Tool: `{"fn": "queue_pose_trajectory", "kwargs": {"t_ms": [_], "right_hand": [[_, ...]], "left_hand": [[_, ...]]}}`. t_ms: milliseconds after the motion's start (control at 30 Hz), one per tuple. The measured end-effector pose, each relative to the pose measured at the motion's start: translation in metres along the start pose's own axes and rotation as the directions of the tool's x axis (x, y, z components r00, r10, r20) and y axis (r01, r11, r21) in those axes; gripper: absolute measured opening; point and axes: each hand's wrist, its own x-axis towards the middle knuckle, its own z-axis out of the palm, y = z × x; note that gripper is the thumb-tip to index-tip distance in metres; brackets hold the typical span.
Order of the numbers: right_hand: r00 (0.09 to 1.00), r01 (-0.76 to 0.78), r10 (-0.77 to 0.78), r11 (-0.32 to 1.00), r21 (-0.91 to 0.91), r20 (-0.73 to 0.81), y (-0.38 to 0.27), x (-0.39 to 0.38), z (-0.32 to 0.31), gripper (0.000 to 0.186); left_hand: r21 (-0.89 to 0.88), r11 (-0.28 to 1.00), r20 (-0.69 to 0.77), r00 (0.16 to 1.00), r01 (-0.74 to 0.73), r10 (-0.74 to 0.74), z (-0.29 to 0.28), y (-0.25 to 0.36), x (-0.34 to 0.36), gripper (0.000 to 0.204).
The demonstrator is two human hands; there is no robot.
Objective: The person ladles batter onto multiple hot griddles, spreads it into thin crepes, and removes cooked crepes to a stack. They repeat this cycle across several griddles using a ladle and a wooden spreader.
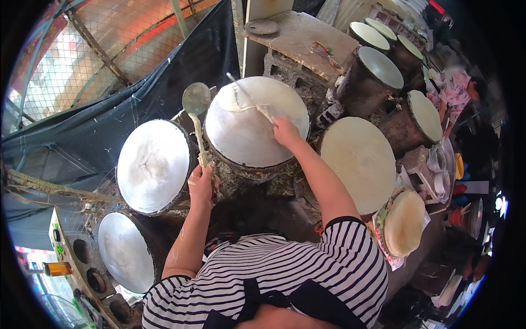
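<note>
My left hand (203, 185) is wrapped round the batter-coated handle of a ladle (196, 98), its round bowl held up at the left rim of the middle griddle (255, 145). In my right hand (286, 131) is a thin spreader stick (249, 97), slanting up and left across that griddle's top. Pale wet batter (233, 100) lies in a patch on the far left part of the metal, under the stick. To the right, another griddle carries a thin round cream sheet of batter (359, 164) over its whole top. A bare silvery griddle (150, 170) stands to the left.
Another silvery griddle (125, 252) stands at lower left. A stack of thin round pancakes (404, 223) lies at my right. Several drum-shaped griddles with pale tops, one of them (379, 67), stand at far right. A wooden board (298, 41) rests on blocks behind; black sheeting (181, 77) hangs left.
</note>
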Motion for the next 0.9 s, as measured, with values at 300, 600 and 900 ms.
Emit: {"fn": "queue_pose_trajectory", "kwargs": {"t_ms": [300, 600, 900], "right_hand": [[0.988, 0.106, -0.124, 0.979, 0.174, 0.097, 0.045, -0.013, -0.009, 0.035], [0.877, 0.005, -0.215, 0.897, 0.441, 0.429, 0.060, 0.005, -0.037, 0.042], [0.834, 0.076, -0.270, 0.920, 0.385, 0.481, 0.046, 0.078, -0.039, 0.044]], "left_hand": [[-0.041, 0.999, -0.067, 0.997, -0.028, 0.026, -0.013, 0.008, 0.011, 0.015], [-0.054, 0.999, -0.103, 0.995, -0.008, 0.002, -0.022, 0.011, 0.011, 0.015], [0.002, 0.998, -0.199, 0.978, -0.057, 0.057, -0.025, 0.004, -0.016, 0.021]]}}
